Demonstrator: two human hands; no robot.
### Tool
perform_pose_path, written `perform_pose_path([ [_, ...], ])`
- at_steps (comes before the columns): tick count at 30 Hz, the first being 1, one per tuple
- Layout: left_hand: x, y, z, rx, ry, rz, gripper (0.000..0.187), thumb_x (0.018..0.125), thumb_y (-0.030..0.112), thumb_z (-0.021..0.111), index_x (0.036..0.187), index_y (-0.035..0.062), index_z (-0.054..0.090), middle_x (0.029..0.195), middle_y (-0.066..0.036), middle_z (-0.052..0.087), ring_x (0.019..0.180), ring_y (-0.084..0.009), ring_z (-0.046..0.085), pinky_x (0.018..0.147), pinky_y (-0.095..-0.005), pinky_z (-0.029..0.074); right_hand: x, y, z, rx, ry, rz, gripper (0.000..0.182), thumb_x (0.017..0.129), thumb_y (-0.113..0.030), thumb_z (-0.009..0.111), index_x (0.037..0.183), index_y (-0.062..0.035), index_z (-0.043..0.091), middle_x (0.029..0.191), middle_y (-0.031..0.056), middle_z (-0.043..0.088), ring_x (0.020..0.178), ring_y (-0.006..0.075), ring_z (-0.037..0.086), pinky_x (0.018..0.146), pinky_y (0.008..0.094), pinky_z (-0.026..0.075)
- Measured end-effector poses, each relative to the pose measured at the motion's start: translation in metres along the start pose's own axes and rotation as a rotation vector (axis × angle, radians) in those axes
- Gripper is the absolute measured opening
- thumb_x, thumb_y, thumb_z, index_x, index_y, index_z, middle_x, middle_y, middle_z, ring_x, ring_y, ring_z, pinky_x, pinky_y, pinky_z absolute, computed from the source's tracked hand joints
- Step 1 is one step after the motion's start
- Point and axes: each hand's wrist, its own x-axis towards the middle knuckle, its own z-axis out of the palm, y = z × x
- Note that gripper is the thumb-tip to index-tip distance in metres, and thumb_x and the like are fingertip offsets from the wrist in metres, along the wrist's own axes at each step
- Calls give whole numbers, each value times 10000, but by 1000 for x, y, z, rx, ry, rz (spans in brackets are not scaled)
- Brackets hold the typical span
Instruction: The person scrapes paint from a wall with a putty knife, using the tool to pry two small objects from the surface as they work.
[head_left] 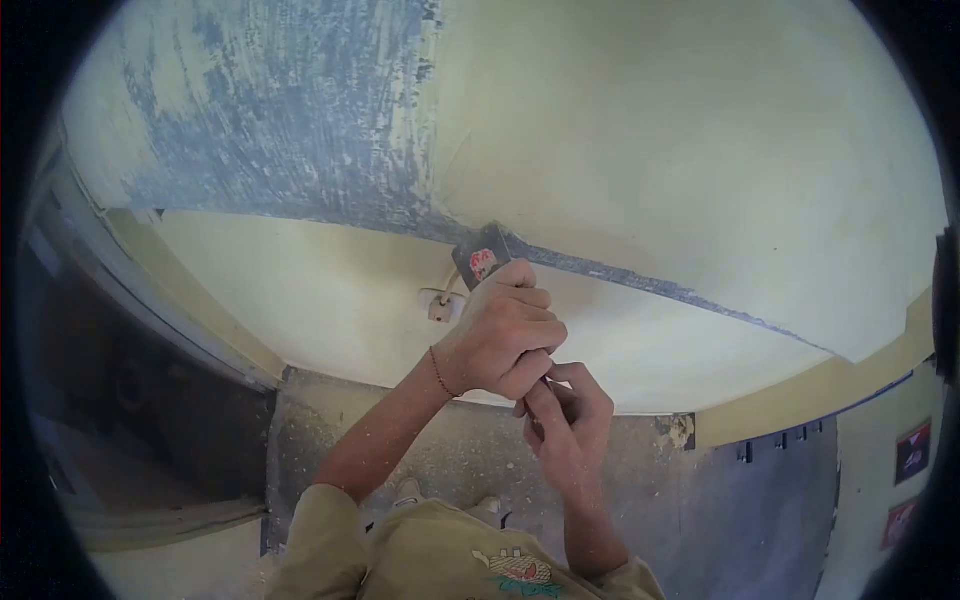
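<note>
My left hand (505, 330), with a thin beaded band at the wrist, is wrapped round a scraper (478, 252) close to its dark blade. A red and white sticker shows on the blade. Below it, my right hand (570, 430) has its fingers closed on the lower end of the handle, which is mostly hidden. The blade's edge meets the cream painted panel (640, 130) at its lower border. To the left of the blade lies a scraped blue-grey patch (300, 110) with streaks of cream paint left on it.
A narrow bared strip (650, 284) runs along the panel's lower edge to the right. Behind the hands is a white socket with a plug (439, 304). Pale flakes dot the grey floor (340, 420). A dark opening (150, 400) stands at left, and pictures (912, 452) hang at right.
</note>
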Motion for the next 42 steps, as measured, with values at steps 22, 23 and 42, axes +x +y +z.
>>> perform_pose_path([
  [22, -1, -2, -6, -7, 65, 4, 111, 503, 117, 536, 539, 102, 433, 510, -6, 388, 493, -213, 368, 620, -349, 304, 5, 1, 3, -105, 3, -73, 83, 918, -87, 590, 920, -8, 564, 649, 73, 593, 484, 52, 457, 409, 212, 307],
  [23, -5, 1, 4, -4, 64, -5, 111, 503, 117, 536, 539, 102, 433, 510, -6, 388, 493, -213, 368, 620, -349, 304, 0, 6, -1, -75, 23, -56, 84, 919, -88, 590, 919, -8, 564, 655, 69, 591, 493, 52, 459, 412, 210, 306],
  [42, -1, 4, 11, -86, 6, 10, 144, 520, 115, 551, 550, 91, 412, 524, -26, 361, 520, -225, 383, 619, -368, 319, -6, 10, -1, -8, 62, 18, 95, 924, -85, 575, 894, -20, 513, 655, 61, 579, 481, 53, 448, 410, 210, 301],
])
